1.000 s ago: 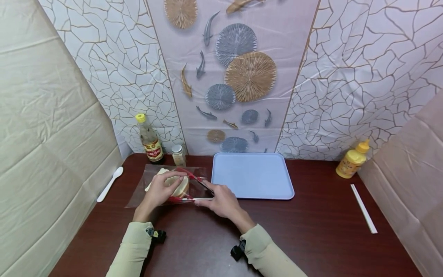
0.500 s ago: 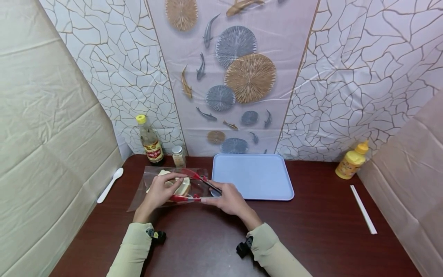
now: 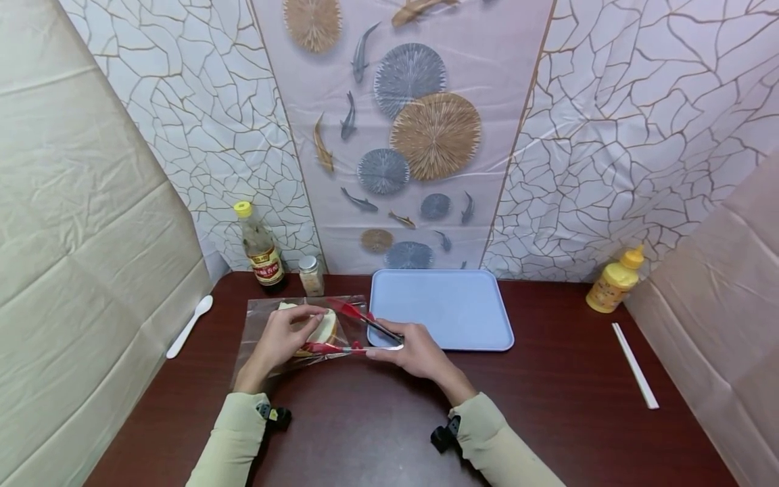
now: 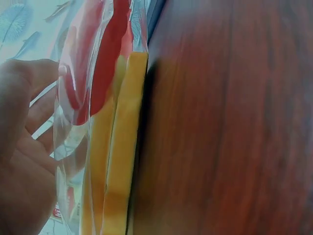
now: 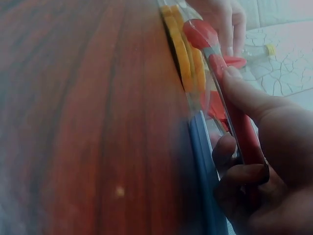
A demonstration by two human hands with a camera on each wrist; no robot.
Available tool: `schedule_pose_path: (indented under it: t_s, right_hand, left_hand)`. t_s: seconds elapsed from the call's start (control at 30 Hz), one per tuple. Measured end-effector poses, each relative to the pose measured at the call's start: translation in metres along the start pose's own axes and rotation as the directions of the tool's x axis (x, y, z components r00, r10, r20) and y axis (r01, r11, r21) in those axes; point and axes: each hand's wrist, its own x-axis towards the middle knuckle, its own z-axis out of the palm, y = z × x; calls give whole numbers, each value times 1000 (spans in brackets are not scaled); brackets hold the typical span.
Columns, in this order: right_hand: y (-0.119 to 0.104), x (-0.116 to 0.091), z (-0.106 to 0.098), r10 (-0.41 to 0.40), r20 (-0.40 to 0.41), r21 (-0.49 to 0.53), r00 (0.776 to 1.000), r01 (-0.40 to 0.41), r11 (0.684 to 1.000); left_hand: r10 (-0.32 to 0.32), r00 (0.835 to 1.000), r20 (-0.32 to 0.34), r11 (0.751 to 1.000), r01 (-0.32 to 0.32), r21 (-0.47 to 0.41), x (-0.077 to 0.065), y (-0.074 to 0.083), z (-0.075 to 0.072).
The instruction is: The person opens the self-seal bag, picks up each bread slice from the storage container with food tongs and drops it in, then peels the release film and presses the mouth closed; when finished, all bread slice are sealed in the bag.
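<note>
A clear plastic bag (image 3: 258, 328) lies on the table at the left, with pale bread slices (image 3: 322, 328) inside; their yellow-brown crusts (image 4: 121, 142) show edge-on in the left wrist view. My left hand (image 3: 280, 341) is over the bag, thumb and fingers pinching its upper film. Red-tipped tongs (image 5: 237, 115) are gripped in my right hand (image 3: 420, 353), their two arms spread apart. The tongs' red ends reach to the bag mouth and slices; whether they touch the bread, I cannot tell.
A light blue tray (image 3: 441, 311) stands right behind my right hand. At the back left are a sauce bottle (image 3: 264, 260) and a small jar (image 3: 312, 276). A white spoon (image 3: 190, 328) lies far left. Right are a yellow squeeze bottle (image 3: 615, 284) and white chopsticks (image 3: 635, 365).
My right hand has drawn the tongs to the right, away from my left hand. The bag has shifted slightly the same way. My left hand has hardly moved.
</note>
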Motion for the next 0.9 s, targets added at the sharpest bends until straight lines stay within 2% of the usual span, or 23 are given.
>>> schedule_pose_path:
  t_s: [0.23,0.43,0.7,0.9]
  right_hand:
    - [-2,4,4,13,18,34,1000,-13,999]
    - [-12,9,8,17,13,52,1000,-17,998]
    - [-27,8,16,-18,-35,-67,999,16,998]
    - [-27,8,18,13,-38,-31,999,-14,999]
  left_hand:
    - [47,999,5,998,-47,44,1,3,0]
    - [20,1000,4,999,-20,41,1,8,-3]
    - [59,998,-30,997,-57,60,3,12,-7]
    - [32,998,-46,998,-30,50,4,11,-8]
